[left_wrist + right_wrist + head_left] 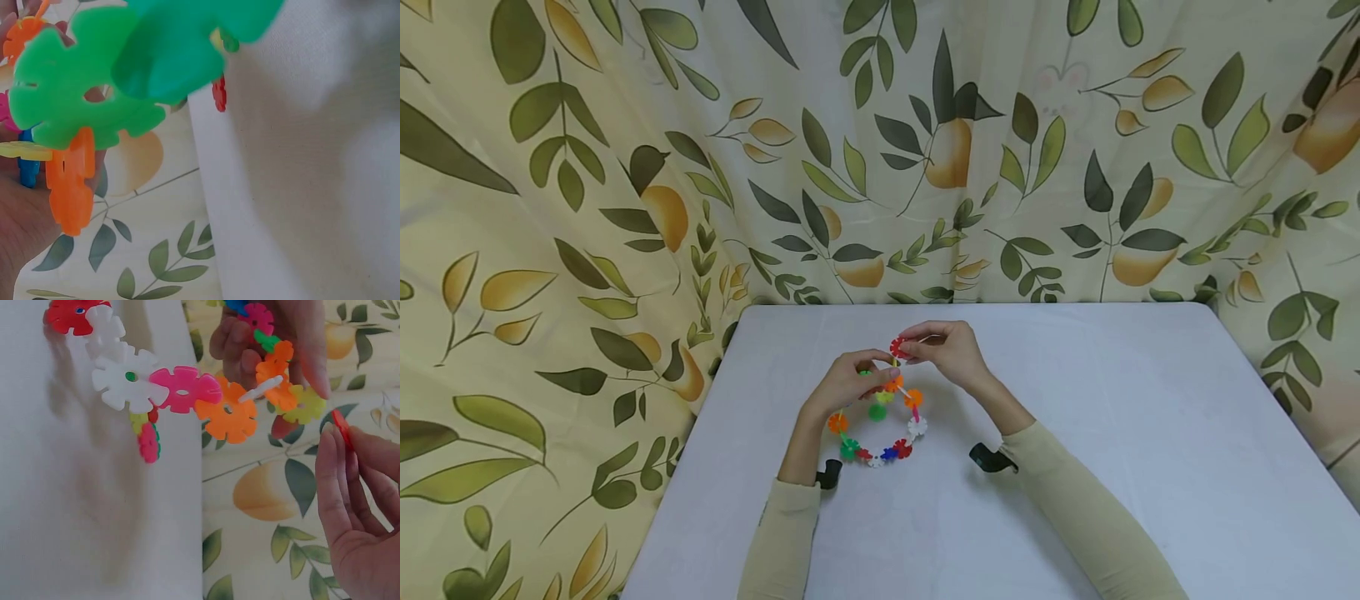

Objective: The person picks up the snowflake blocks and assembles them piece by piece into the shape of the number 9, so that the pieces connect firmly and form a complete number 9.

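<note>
A ring-shaped chain of notched plastic snowflake discs hangs from my left hand, whose fingers and thumb pinch its upper part. My right hand pinches a single red disc between thumb and fingertips. In the right wrist view that disc is seen edge-on, apart from the chain's yellow disc. Linked white, pink and orange discs run from there. The left wrist view shows a green disc, a blurred teal one and an orange one close up.
A white-covered table lies under both hands. Behind it and at the left hangs a leaf-and-fruit patterned curtain. A black strap end shows at each wrist, by the left sleeve and the right sleeve.
</note>
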`<state>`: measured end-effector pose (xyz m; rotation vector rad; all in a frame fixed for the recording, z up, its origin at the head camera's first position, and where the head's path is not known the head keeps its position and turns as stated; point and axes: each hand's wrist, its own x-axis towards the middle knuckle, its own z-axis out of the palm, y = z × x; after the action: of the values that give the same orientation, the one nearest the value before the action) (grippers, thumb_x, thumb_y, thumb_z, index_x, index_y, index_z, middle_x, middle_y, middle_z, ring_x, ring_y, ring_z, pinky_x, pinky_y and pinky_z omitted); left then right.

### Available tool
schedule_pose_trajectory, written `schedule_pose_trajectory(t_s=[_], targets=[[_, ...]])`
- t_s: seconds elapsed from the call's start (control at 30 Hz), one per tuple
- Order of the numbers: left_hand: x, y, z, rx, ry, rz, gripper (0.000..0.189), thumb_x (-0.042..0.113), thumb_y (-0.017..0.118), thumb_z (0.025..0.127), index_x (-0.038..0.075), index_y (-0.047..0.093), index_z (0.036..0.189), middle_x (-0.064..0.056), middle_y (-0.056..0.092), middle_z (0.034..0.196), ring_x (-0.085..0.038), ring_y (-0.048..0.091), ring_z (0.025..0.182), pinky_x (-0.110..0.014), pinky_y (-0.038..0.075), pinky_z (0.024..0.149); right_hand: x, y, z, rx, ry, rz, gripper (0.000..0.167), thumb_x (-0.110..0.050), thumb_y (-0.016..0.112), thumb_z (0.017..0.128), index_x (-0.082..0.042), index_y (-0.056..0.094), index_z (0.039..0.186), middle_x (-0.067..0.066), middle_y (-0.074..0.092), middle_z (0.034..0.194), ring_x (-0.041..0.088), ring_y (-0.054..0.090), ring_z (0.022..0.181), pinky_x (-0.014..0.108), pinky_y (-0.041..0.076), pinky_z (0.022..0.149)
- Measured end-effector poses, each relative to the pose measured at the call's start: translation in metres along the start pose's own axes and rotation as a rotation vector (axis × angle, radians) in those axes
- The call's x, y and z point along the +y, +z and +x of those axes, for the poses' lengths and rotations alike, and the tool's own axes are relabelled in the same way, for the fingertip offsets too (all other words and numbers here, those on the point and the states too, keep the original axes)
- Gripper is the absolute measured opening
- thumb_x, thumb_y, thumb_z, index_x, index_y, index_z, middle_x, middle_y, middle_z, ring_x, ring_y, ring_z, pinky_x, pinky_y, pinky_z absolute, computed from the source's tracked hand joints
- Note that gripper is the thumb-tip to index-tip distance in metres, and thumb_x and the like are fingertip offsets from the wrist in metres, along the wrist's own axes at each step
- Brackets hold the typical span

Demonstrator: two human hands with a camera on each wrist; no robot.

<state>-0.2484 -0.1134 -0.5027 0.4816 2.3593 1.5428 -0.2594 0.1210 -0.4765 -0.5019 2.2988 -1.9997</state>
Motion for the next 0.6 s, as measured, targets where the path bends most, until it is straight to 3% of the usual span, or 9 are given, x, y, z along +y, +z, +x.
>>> schedule_pose_trajectory(t_s=[0.23, 0.33, 0.43, 0.6], targets=[[0.0008, 0.0007, -0.0001, 0.004, 0.022, -0.018, 0.039, 0.046, 0.076, 0.095, 0.019, 0.076, 0.122, -0.009, 0.065, 0.081, -0.055, 0.054, 0.077, -0.03, 0.045, 0.059, -0.0014, 0.0022, -0.0015, -0.037, 0.003, -0.075, 0.019, -0.009, 0.079, 0.094, -0.001, 0.079, 0.111, 0.018, 0.078, 0.102, 0.033, 0.077, 0.085, 0.032, 0.062, 0.078], [0.0009, 0.0003, 0.0003, 0.0, 0.031, -0.029, 0.037, 0.045, 0.076, 0.095, 0.018, 0.076, 0.121, -0.016, 0.067, 0.084, -0.057, 0.053, 0.078, -0.034, 0.046, 0.06, -0.0015, 0.0023, -0.0022, -0.044, -0.013, -0.079, 0.017, -0.009, 0.079, 0.094, -0.003, 0.08, 0.109, 0.015, 0.078, 0.1, 0.028, 0.078, 0.082, 0.031, 0.062, 0.077], [-0.0002, 0.0006, 0.001, 0.006, 0.039, -0.021, 0.036, 0.043, 0.076, 0.096, 0.015, 0.077, 0.119, -0.02, 0.068, 0.086, -0.052, 0.055, 0.075, -0.04, 0.05, 0.063, -0.0026, 0.0032, -0.0031, -0.047, -0.027, -0.08, 0.015, -0.005, 0.078, 0.093, -0.003, 0.08, 0.108, 0.016, 0.078, 0.1, 0.028, 0.078, 0.081, 0.032, 0.062, 0.078], [-0.0028, 0.001, 0.0012, 0.01, 0.028, -0.004, 0.036, 0.039, 0.075, 0.097, 0.011, 0.077, 0.12, -0.011, 0.069, 0.083, -0.044, 0.058, 0.075, -0.047, 0.054, 0.069, -0.0015, 0.0053, -0.0042, -0.051, -0.044, -0.142, 0.015, -0.003, 0.08, 0.091, -0.007, 0.083, 0.105, 0.013, 0.079, 0.099, 0.023, 0.077, 0.083, 0.03, 0.061, 0.077]])
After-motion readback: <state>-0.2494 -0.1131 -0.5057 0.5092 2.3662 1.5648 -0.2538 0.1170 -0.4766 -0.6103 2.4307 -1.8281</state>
